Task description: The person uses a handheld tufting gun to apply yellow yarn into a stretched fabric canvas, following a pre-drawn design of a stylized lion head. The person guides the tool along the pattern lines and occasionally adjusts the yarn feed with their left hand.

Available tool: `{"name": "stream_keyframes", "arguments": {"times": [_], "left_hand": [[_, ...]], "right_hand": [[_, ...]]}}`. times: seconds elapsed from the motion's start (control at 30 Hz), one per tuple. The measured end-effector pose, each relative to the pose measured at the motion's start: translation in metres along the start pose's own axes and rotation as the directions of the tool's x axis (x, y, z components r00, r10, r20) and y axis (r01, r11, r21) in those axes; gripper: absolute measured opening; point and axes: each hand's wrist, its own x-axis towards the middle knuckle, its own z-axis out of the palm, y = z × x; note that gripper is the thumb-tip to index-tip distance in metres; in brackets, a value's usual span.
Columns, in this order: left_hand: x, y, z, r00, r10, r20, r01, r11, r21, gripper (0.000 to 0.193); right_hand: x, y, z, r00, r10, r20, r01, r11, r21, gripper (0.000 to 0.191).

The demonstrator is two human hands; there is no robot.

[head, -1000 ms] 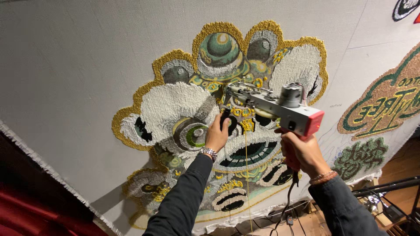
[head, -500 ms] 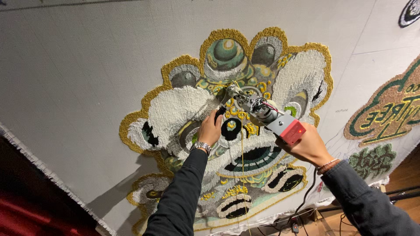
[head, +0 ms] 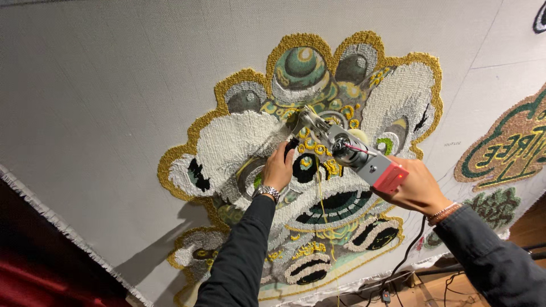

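A tufting gun [head: 352, 153], silver metal with a red rear block, points its needle into a stretched grey cloth [head: 114, 96]. The needle meets the cloth near the top middle of a tufted lion-head design [head: 244, 136] in white, gold, green and black. My left hand [head: 278, 169], with a metal watch at the wrist, grips the gun's black front handle. My right hand [head: 418, 187], wearing a bead bracelet, holds the rear grip beneath the red block. A strand of yarn runs from the gun down across the design.
A second tufted patch [head: 506, 148] in green and gold lies on the cloth at the right. A smaller green tufted shape [head: 495, 207] sits below it. A black cable [head: 406, 256] hangs from the gun. The cloth's frayed edge [head: 62, 227] runs along the lower left.
The gun has swung from lying across the design to pointing up and left, with its tip moved higher on the lion head. Both hands stayed on it. The view has shifted slightly.
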Motion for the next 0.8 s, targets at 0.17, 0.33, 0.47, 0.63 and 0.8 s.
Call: {"name": "stream_keyframes", "arguments": {"times": [0.17, 0.33, 0.47, 0.63, 0.8], "left_hand": [[-0.003, 0.001, 0.000, 0.999, -0.043, 0.016, 0.043, 0.999, -0.017, 0.051], [-0.001, -0.003, 0.004, 1.000, -0.002, -0.007, 0.002, 0.999, -0.044, 0.054], [-0.001, -0.009, 0.006, 0.999, 0.037, -0.027, -0.037, 0.999, -0.016, 0.054], [0.004, -0.001, -0.010, 0.998, 0.042, -0.047, -0.038, 0.996, 0.075, 0.051], [0.001, 0.008, -0.019, 0.997, -0.070, 0.024, 0.067, 0.994, 0.082, 0.053]], "right_hand": [[0.006, -0.001, -0.013, 1.000, -0.019, 0.007, 0.019, 0.999, -0.029, 0.045], [0.005, -0.004, -0.017, 0.999, 0.024, 0.044, -0.022, 0.999, -0.049, 0.038], [0.005, -0.003, -0.015, 0.999, -0.037, 0.012, 0.037, 0.999, 0.003, 0.042], [0.006, 0.003, -0.006, 0.998, -0.054, -0.017, 0.054, 0.998, 0.025, 0.034], [0.005, 0.009, -0.002, 0.996, -0.085, -0.027, 0.085, 0.996, 0.023, 0.035]]}}
